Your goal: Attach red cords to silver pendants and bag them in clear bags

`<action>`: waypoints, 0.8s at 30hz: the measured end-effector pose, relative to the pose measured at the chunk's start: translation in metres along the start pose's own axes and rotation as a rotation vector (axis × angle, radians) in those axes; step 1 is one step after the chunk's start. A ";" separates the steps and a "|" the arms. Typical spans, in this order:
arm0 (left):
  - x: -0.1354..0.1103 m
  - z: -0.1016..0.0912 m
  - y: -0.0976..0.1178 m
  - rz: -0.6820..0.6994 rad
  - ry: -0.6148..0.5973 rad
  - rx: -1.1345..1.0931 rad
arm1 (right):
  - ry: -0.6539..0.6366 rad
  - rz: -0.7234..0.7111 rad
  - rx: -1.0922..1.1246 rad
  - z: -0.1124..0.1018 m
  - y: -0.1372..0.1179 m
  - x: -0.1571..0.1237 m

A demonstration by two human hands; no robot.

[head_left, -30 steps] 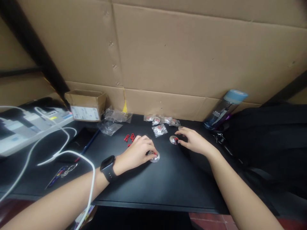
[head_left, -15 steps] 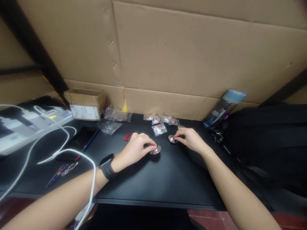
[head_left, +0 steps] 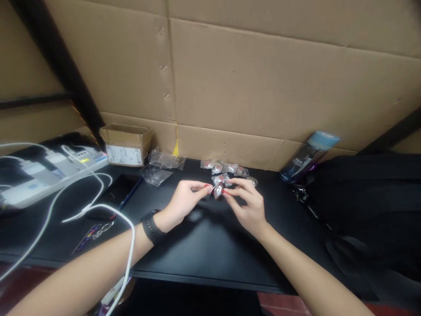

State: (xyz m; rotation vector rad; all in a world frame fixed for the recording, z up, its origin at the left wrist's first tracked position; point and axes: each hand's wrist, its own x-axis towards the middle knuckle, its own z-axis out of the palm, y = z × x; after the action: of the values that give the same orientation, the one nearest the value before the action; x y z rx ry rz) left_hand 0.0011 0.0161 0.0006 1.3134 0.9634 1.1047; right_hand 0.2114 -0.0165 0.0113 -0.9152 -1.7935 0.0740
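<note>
In the head view, my left hand (head_left: 186, 199) is closed in a pinch at a small metal finger cymbal (head_left: 212, 192), which shows only as a thin edge. My right hand (head_left: 246, 204) pinches a second shiny domed finger cymbal (head_left: 219, 190) between thumb and fingers. Both cymbals are held up over the black table, face to face and very close; whether they touch I cannot make out. Another metal disc (head_left: 252, 181) lies on the table behind my right hand. Just past my fingertips are several clear packets (head_left: 232, 168) with shiny discs and red bits inside.
On the left stand a small cardboard box (head_left: 125, 145), crumpled plastic bags (head_left: 158, 174) and a power strip (head_left: 49, 182) with white cables (head_left: 128, 245) crossing my left forearm. A blue-capped bottle (head_left: 305, 158) and a black bag (head_left: 371, 210) are at right. Cardboard walls (head_left: 263, 79) rise behind.
My hands have lifted the two cymbals off the table and brought them together in the middle. The red cords beside my left hand are now out of sight. The view has shifted slightly.
</note>
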 end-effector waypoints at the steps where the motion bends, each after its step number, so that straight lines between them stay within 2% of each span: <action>1: -0.002 0.001 0.001 -0.009 -0.022 -0.025 | -0.032 -0.030 0.007 0.004 0.000 -0.001; 5: -0.005 0.004 0.002 -0.032 -0.051 -0.074 | -0.085 -0.053 0.053 0.010 0.003 -0.005; 17: -0.003 0.003 0.001 -0.026 -0.050 -0.048 | -0.166 -0.116 0.094 0.010 0.010 -0.011; 22: 0.000 0.001 -0.004 -0.023 -0.091 -0.014 | -0.205 -0.053 0.087 0.009 0.012 -0.011; 24: 0.001 0.001 -0.006 0.017 -0.130 0.046 | -0.233 -0.028 0.094 0.009 0.011 -0.010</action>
State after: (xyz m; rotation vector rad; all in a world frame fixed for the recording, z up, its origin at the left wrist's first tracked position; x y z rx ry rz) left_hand 0.0028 0.0175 -0.0056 1.4154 0.8871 1.0028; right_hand 0.2118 -0.0119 -0.0053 -0.8414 -1.9994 0.2544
